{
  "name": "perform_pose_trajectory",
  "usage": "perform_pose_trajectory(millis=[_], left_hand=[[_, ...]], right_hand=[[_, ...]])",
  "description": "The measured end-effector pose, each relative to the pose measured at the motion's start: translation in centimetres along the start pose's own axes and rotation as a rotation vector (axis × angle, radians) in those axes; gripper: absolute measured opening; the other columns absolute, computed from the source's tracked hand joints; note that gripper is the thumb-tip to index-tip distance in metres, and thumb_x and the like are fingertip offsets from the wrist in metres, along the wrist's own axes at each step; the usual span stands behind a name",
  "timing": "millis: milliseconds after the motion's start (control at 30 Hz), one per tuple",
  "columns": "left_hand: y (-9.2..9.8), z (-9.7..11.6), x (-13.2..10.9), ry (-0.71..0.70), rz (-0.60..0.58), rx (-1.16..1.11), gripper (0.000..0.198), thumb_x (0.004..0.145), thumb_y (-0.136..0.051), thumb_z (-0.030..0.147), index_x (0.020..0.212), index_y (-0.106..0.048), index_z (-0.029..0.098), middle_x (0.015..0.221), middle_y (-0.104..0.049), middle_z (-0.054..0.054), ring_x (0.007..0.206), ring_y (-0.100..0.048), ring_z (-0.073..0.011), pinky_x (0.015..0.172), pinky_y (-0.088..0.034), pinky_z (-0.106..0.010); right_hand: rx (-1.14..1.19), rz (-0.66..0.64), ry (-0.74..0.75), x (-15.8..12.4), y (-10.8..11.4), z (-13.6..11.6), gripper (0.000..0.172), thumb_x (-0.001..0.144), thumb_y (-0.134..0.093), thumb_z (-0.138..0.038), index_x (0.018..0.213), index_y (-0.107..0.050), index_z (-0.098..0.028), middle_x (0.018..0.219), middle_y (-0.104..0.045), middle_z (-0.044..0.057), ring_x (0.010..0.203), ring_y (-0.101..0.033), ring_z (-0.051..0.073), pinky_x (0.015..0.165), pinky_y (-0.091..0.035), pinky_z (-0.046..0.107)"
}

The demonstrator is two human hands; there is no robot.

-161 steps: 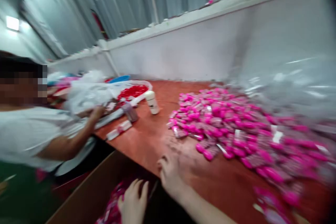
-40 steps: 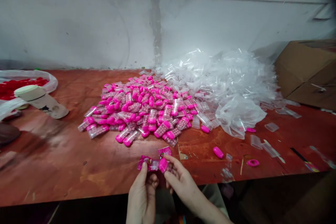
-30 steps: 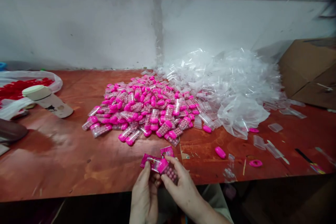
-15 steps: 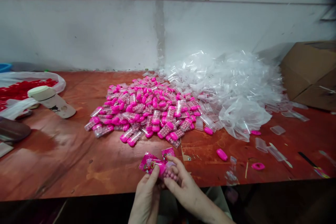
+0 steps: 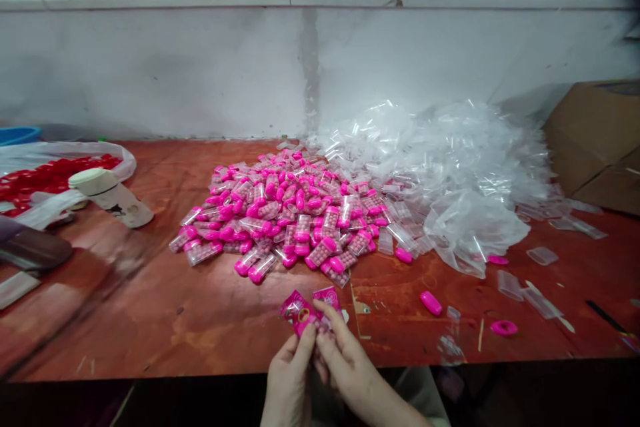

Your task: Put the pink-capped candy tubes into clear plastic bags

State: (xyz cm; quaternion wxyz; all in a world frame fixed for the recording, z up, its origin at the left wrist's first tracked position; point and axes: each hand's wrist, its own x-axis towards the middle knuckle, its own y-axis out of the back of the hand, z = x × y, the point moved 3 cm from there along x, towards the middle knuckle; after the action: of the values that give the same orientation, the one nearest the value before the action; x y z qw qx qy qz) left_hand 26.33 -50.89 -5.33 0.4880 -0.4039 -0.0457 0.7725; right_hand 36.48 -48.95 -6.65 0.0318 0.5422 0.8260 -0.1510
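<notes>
My left hand (image 5: 294, 367) and my right hand (image 5: 347, 363) meet at the table's front edge, both closed. Between the thumbs and fingers is a shiny pink printed packet (image 5: 295, 307) with a gold-coloured ring motif. A second pink printed piece (image 5: 329, 293) sticks up behind my right fingers. Some pink balls (image 5: 324, 325) show between the hands; fingers cover most of whatever contains them. Beyond lies a heap of small clear containers (image 5: 285, 207) filled with pink balls and fitted with bright pink caps.
Clear plastic bags and empty clear tubes (image 5: 440, 153) pile up at the back right, beside a cardboard box (image 5: 595, 147). Loose pink caps (image 5: 431, 303) lie to the right. At left are a white bottle (image 5: 113, 199) and a bag of red pieces (image 5: 60, 173).
My hands have drawn closer together around the packet, and my right fingers now cover more of the pink balls. The whole view has shifted slightly.
</notes>
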Motion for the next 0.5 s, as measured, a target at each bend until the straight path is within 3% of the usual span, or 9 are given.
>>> perform_pose_trajectory(millis=[67, 100, 133, 200, 267, 367, 500], left_hand=[[-0.2, -0.4, -0.4, 0.016, 0.004, -0.044, 0.044, 0.054, -0.094, 0.043, 0.079, -0.077, 0.012, 0.054, -0.06, 0.001, 0.046, -0.048, -0.0085, 0.046, -0.039, -0.02], [-0.3, -0.4, -0.7, 0.021, -0.006, -0.064, 0.042, 0.055, -0.094, 0.043, 0.077, -0.076, 0.012, 0.052, -0.057, 0.002, 0.046, -0.046, -0.0075, 0.046, -0.038, -0.019], [-0.4, -0.4, -0.9, 0.017, -0.018, -0.082, 0.04, 0.056, -0.093, 0.043, 0.074, -0.075, 0.011, 0.05, -0.054, 0.002, 0.045, -0.044, -0.0065, 0.045, -0.036, -0.018], [-0.4, -0.1, -1.4, -0.014, -0.047, -0.124, 0.038, 0.063, -0.09, 0.043, 0.071, -0.073, 0.011, 0.053, -0.054, 0.002, 0.047, -0.044, -0.006, 0.047, -0.034, -0.017], [-0.4, 0.2, -1.6, -0.066, -0.075, -0.174, 0.036, 0.07, -0.085, 0.043, 0.076, -0.073, 0.01, 0.063, -0.061, -0.002, 0.054, -0.051, -0.0087, 0.051, -0.038, -0.019], [-0.2, -0.4, -1.2, -0.117, -0.057, -0.207, 0.041, 0.069, -0.084, 0.047, 0.076, -0.071, 0.009, 0.068, -0.065, -0.008, 0.061, -0.058, -0.0145, 0.059, -0.044, -0.025], [0.4, -3.0, 0.6, -0.135, 0.083, -0.227, 0.052, 0.054, -0.088, 0.057, 0.064, -0.065, 0.012, 0.055, -0.061, -0.007, 0.051, -0.058, -0.0184, 0.059, -0.047, -0.032]], right_hand=[[0.157, -0.04, -0.183, 0.2, -0.6, 0.9, 0.075, 0.09, -0.05, -0.071, 0.151, -0.036, -0.028, 0.06, -0.047, -0.007, 0.041, -0.031, 0.009, 0.046, -0.04, 0.021], [0.19, -0.038, -0.214, 0.2, -0.8, 1.1, 0.077, 0.088, -0.052, -0.072, 0.15, -0.036, -0.029, 0.058, -0.046, -0.008, 0.04, -0.028, 0.008, 0.042, -0.037, 0.019], [0.189, -0.021, -0.193, 0.2, -0.9, 1.2, 0.077, 0.086, -0.056, -0.072, 0.148, -0.04, -0.029, 0.062, -0.052, -0.006, 0.042, -0.034, 0.008, 0.044, -0.04, 0.02], [0.166, 0.046, -0.088, 0.0, -0.7, 1.1, 0.072, 0.081, -0.064, -0.07, 0.139, -0.053, -0.03, 0.086, -0.067, 0.004, 0.06, -0.057, 0.013, 0.061, -0.054, 0.027], [0.182, 0.078, -0.087, -0.4, -0.4, 1.4, 0.066, 0.079, -0.069, -0.068, 0.132, -0.061, -0.031, 0.11, -0.069, 0.01, 0.087, -0.067, 0.021, 0.082, -0.057, 0.035], [0.147, 0.077, -0.199, -0.7, 0.6, 2.5, 0.068, 0.077, -0.07, -0.066, 0.134, -0.059, -0.031, 0.114, -0.071, 0.012, 0.103, -0.069, 0.028, 0.091, -0.057, 0.042], [-0.229, 0.068, -0.022, 0.4, 2.6, 4.1, 0.071, 0.081, -0.065, -0.067, 0.14, -0.054, -0.029, 0.138, -0.06, 0.013, 0.129, -0.056, 0.031, 0.107, -0.048, 0.04]])
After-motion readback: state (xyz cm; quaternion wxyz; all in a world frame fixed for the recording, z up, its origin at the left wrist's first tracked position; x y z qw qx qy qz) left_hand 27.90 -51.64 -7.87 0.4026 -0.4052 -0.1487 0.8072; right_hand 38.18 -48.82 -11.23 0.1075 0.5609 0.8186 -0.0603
